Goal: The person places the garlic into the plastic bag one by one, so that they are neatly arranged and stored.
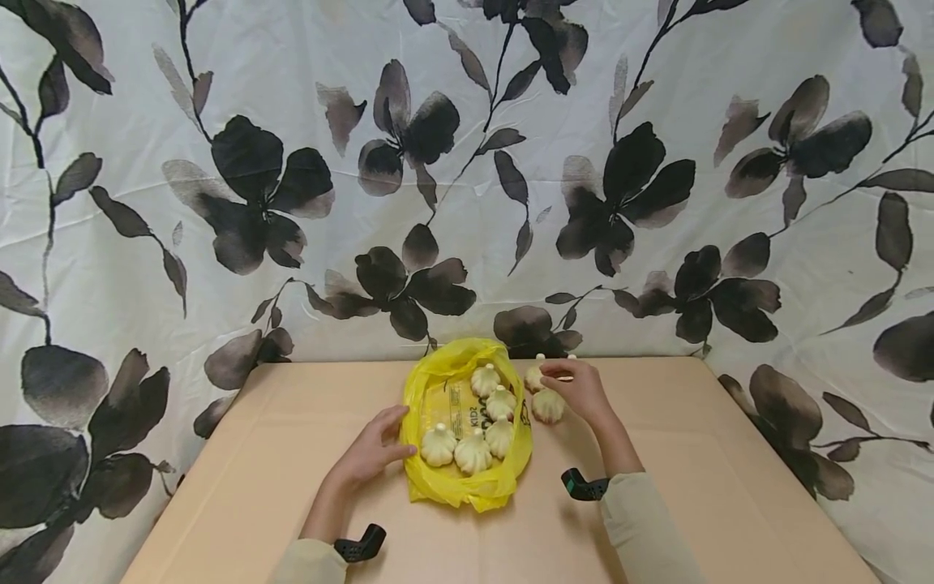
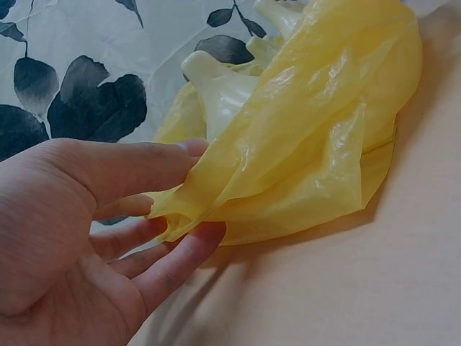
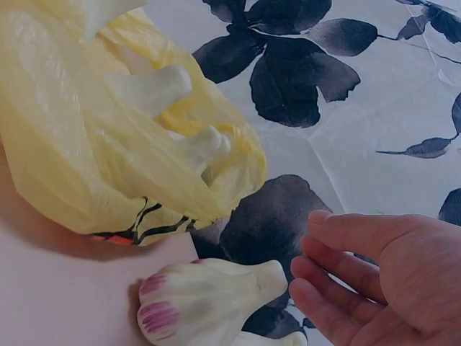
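Note:
A yellow plastic bag [image 1: 467,492] stands with its mouth spread wide, and several garlic bulbs [image 1: 473,452] lie inside. At the bag's left side, my left hand [image 1: 375,446] holds the plastic between thumb and fingers; its thumb [image 2: 144,169] lies over a fold in the left wrist view. To the right of the bag, my right hand [image 1: 581,393] hovers by the loose garlic bulbs, fingers loosely bent and nothing between them. One purple-streaked garlic bulb [image 3: 205,299] has its stem right at the fingertips in the right wrist view. Another bulb is partly hidden behind the hand.
The bag and bulbs are on a tan tabletop [image 1: 292,422]. Behind its far edge hangs a white cloth [image 1: 496,243] with dark printed flowers. Dark wrist cameras [image 1: 584,485] sit at both sleeve cuffs.

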Action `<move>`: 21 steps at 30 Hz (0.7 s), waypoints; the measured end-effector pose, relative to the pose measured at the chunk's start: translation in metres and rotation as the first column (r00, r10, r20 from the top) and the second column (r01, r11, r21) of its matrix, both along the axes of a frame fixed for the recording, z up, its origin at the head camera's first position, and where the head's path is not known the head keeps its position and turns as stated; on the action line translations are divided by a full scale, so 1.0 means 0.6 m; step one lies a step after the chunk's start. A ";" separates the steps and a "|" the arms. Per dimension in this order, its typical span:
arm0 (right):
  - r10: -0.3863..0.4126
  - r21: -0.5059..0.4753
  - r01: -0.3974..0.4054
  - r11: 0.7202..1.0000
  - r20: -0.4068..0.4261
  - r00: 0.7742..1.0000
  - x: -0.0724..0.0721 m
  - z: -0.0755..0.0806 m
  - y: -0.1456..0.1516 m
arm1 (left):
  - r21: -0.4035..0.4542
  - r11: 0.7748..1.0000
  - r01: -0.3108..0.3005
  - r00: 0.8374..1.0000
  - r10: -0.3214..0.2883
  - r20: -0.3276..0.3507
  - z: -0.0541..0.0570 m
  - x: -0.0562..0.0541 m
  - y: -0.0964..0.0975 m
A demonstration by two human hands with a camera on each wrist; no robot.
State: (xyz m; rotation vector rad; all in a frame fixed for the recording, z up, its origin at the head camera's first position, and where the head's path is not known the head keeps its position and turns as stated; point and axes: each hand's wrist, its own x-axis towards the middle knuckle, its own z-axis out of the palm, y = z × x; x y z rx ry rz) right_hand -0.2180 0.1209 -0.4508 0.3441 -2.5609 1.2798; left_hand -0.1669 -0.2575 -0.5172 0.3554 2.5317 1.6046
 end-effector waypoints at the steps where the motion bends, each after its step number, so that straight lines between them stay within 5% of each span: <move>1: -0.001 -0.001 0.001 1.000 -0.001 1.000 0.001 0.000 0.002 | 0.000 1.000 0.002 1.000 -0.002 -0.004 0.001 0.001 0.000; 21: -0.025 -0.028 0.026 0.999 0.044 0.999 0.001 -0.024 0.021 | 0.015 1.000 -0.010 1.000 0.010 0.025 -0.001 0.000 -0.004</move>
